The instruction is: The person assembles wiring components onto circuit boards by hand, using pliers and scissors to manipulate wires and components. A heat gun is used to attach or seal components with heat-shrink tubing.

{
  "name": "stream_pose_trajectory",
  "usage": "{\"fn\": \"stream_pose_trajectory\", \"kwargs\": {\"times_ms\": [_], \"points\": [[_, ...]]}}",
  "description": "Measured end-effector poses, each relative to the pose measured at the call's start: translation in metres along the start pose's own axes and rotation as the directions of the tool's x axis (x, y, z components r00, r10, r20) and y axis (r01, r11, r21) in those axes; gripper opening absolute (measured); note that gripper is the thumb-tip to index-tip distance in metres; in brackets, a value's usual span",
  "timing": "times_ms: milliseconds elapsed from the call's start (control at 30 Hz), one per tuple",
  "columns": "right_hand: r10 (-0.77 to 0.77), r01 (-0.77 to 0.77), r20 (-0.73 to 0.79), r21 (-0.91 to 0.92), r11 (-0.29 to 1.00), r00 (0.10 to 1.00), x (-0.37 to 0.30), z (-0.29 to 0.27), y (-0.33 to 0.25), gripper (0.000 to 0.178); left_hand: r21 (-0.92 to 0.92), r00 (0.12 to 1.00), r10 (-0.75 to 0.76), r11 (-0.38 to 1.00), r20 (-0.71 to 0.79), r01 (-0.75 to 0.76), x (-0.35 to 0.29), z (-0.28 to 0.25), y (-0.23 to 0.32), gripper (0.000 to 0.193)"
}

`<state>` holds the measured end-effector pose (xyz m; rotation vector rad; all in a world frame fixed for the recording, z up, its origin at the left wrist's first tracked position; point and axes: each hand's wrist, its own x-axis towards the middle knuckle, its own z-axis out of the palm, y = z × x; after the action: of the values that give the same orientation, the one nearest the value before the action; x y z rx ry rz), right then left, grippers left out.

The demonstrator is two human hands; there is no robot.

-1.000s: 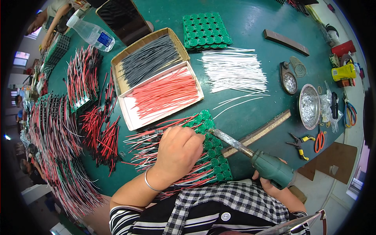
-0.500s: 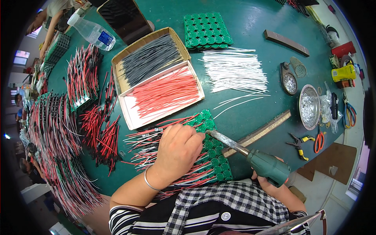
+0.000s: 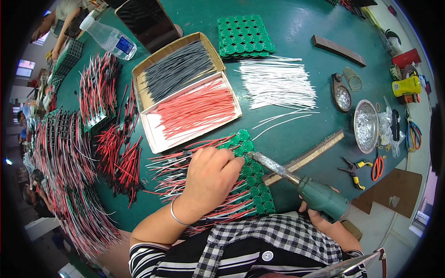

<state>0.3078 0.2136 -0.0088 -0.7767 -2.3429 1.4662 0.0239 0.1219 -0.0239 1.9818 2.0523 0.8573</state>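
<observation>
My right hand [image 3: 320, 217] is wrapped round the green body of a soldering iron [image 3: 320, 197]. Its metal tip points left, over a green circuit board panel [image 3: 254, 183] made of round sections. Over the panel's left part my left hand [image 3: 213, 173] is closed in a pinch, fingertips close to the iron's tip; whatever it pinches is hidden. Red, white and black wires [image 3: 171, 178] stretch leftward from the panel, partly under my left hand and forearm.
A box [image 3: 150, 139] holds black and red wires. White wires [image 3: 278, 83] lie right of it, below stacked green panels [image 3: 245, 34]. A worn bar [image 3: 306, 157], a metal dish [image 3: 366, 126], pliers [image 3: 356, 173] and wired bundles [image 3: 65, 162] surround the work. Another person's arm [image 3: 65, 30] shows far left.
The soldering iron and my right hand have shifted slightly right, its tip a little farther from my left fingertips. My left hand has barely moved.
</observation>
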Motion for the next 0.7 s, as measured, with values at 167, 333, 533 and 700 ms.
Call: {"fn": "stream_pose_trajectory", "kwargs": {"times_ms": [167, 333, 533, 700], "points": [[0.085, -0.085, 0.013, 0.034, 0.996, 0.996, 0.001, 0.001, -0.001, 0.018, 0.074, 0.996, 0.085, 0.994, 0.003, -0.085, -0.002, -0.001, 0.0, 0.022], [-0.024, 0.023, -0.015, -0.062, 0.998, 1.0, 0.005, 0.002, -0.002, 0.019, 0.089, 0.995, 0.103, 0.991, -0.008, -0.102, -0.001, 0.002, 0.001, 0.02], [0.12, -0.121, 0.012, 0.054, 0.991, 0.993, -0.001, -0.001, -0.001, 0.022, 0.09, 0.996, 0.08, 0.993, 0.03, -0.082, -0.002, -0.002, 0.001, 0.023], [0.241, -0.121, -0.305, 0.364, 0.924, 0.921, -0.017, 0.02, 0.01, 0.06, 0.105, 0.996, 0.084, 0.991, 0.043, -0.088, -0.007, -0.002, -0.001, 0.019]]}}
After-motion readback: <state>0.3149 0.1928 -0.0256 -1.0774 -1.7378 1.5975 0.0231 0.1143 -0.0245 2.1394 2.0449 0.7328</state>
